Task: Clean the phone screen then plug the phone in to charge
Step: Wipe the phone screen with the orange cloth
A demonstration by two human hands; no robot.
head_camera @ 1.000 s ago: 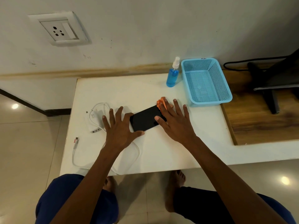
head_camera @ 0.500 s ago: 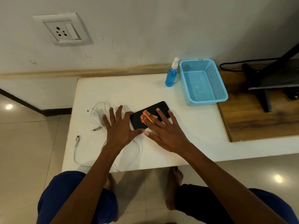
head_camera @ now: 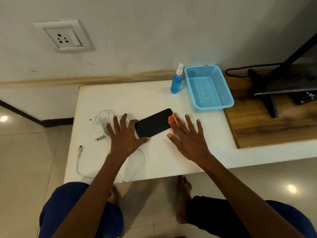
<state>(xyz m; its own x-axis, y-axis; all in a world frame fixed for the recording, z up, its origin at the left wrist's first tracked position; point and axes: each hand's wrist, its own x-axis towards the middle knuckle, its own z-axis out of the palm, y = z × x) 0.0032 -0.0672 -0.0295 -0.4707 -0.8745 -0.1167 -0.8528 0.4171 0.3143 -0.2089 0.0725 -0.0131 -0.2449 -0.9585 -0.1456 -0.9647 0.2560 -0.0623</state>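
Both spread: left hand fingers steady the phone, right hand fingers press the cloth.

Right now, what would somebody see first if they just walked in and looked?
Probably the two spread hands on the white table: the left hand steadies the black phone while the right hand presses an orange cloth at its far end. Next, the bright blue basket and blue spray bottle near the wall.

one phone, one cloth, two hands
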